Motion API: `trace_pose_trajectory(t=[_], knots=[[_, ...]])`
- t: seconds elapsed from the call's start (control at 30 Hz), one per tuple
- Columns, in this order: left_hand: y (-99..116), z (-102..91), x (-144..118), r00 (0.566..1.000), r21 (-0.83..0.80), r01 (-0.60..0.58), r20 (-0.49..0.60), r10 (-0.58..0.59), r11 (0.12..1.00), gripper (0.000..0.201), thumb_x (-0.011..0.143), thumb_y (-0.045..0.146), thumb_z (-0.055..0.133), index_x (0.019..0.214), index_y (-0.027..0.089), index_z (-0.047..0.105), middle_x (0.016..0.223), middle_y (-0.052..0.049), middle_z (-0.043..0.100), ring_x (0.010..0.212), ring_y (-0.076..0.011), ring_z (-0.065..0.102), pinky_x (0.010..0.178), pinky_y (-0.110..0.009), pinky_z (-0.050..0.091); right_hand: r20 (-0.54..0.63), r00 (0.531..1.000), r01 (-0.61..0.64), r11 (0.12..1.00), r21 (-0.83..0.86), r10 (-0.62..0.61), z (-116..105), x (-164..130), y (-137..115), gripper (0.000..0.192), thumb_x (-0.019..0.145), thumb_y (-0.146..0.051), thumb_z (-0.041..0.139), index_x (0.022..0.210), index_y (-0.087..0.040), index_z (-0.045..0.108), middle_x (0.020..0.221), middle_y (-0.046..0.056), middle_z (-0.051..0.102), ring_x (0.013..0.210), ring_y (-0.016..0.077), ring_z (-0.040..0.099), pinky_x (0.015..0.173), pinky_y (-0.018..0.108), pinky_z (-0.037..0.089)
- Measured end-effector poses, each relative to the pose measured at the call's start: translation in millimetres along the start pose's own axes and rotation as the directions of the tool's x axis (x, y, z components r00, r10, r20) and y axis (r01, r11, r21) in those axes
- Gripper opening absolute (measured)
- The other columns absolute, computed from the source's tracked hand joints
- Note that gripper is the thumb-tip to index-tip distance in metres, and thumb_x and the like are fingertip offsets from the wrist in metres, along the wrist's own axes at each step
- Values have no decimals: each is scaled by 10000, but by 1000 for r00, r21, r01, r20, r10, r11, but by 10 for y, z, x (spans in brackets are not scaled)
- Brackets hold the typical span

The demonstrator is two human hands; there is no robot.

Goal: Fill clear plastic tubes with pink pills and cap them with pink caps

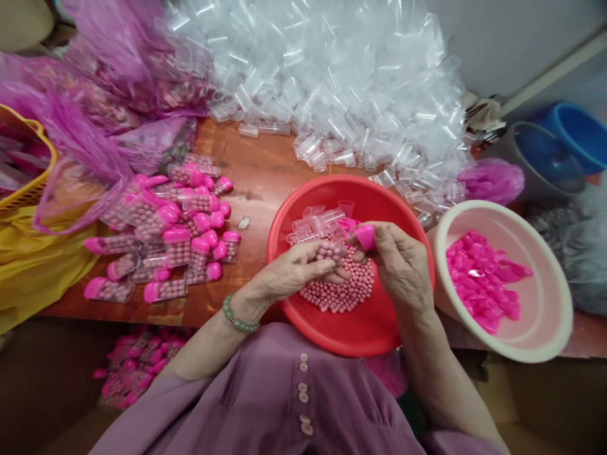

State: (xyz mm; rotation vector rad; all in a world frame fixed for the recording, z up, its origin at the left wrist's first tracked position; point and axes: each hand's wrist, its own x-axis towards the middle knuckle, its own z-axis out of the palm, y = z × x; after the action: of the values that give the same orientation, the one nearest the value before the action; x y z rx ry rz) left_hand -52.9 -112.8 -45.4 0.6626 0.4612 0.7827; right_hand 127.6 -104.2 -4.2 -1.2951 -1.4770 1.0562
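Above the red basin (pixel 379 328), the left hand (pixel 298 272) is closed around a small clear tube filled with pink beads (pixel 329 251), and the right hand (pixel 401 265) pinches a pink cap (pixel 366 237) between thumb and fingers just beside the tube's open end. Inside the basin lie loose pink beads (pixel 339 291) and some empty tubes (pixel 315 221). Right of the basin is a cream bowl (pixel 545 335) of pink caps, left of it a pile of capped tubes (pixel 175 243), and behind it a heap of clear tubes (pixel 332 82).
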Motion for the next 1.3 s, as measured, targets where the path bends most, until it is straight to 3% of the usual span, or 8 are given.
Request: trace_pose_trajectory(t=[0.13, 0.27, 0.53, 0.7, 0.83, 1.0, 1.17, 1.3], knots=[[-18, 23, 25, 999, 45, -15, -48, 17, 999, 314, 813, 312, 750, 1028, 100, 666, 930, -85, 678, 803, -144, 681, 797, -296, 584, 4, 997, 81, 988, -129, -81, 80, 4, -73, 271, 956, -425, 537, 892, -207, 686, 837, 18, 657, 557, 88, 580, 527, 242, 485], [-17, 37, 44, 994, 115, -64, -82, 74, 991, 354, 792, 371, 761, 1019, 118, 662, 914, -64, 658, 802, -132, 640, 775, -280, 570, 1, 995, 99, 960, -262, -102, 165, -3, -110, 262, 973, -403, 500, 919, -217, 676, 686, -12, 615, 543, 104, 554, 553, 254, 490], [-41, 22, 48, 992, 283, -98, -51, 117, 954, 299, 846, 424, 681, 947, 148, 627, 807, -13, 585, 780, -123, 570, 793, -266, 494, 26, 933, 322, 800, -507, -359, 263, -21, 18, 199, 973, -274, 491, 979, -232, 686, 870, 35, 721, 828, 169, 674, 774, 319, 538], [-59, -20, 60, 989, 309, -127, -28, 143, 943, 274, 881, 419, 617, 962, 157, 614, 827, -20, 570, 818, -145, 554, 794, -278, 470, 94, 937, 339, 814, -471, -336, 216, -34, 30, 218, 953, -285, 544, 1127, -235, 667, 1038, 62, 737, 1016, 203, 684, 899, 372, 543], [-51, -4, 46, 989, 448, -117, -33, 147, 886, 215, 931, 352, 516, 990, 156, 580, 816, -22, 554, 786, -153, 535, 788, -304, 464, 14, 969, 234, 901, -365, -246, 239, -58, 44, 181, 923, -279, 601, 1078, -245, 687, 1016, 38, 742, 989, 192, 694, 877, 365, 559], [-19, 36, 6, 973, 587, -145, -64, 224, 796, 161, 920, 313, 509, 971, 167, 555, 794, -16, 539, 804, -168, 525, 799, -308, 452, -69, 954, 244, 892, -381, -291, 314, -114, 136, 159, 914, -276, 612, 1053, -245, 683, 959, 34, 738, 914, 185, 700, 821, 354, 575], [-15, 10, 8, 987, 404, -111, -61, 148, 908, 248, 921, 376, 519, 1006, 147, 557, 808, -18, 550, 724, -136, 532, 718, -276, 453, 178, 933, 360, 828, -429, -313, 158, -80, 143, 316, 963, -393, 509, 1218, -239, 612, 1110, 82, 713, 1021, 226, 692, 866, 391, 572], [-5, 3, 45, 989, 229, -89, -95, 113, 969, 286, 878, 404, 601, 1003, 149, 569, 791, -14, 571, 713, -136, 567, 666, -251, 453, 384, 842, 538, 639, -550, -379, 127, -36, 167, 743, 828, -502, 665, 1433, -166, 394, 1278, 189, 613, 1169, 327, 613, 945, 494, 538]])
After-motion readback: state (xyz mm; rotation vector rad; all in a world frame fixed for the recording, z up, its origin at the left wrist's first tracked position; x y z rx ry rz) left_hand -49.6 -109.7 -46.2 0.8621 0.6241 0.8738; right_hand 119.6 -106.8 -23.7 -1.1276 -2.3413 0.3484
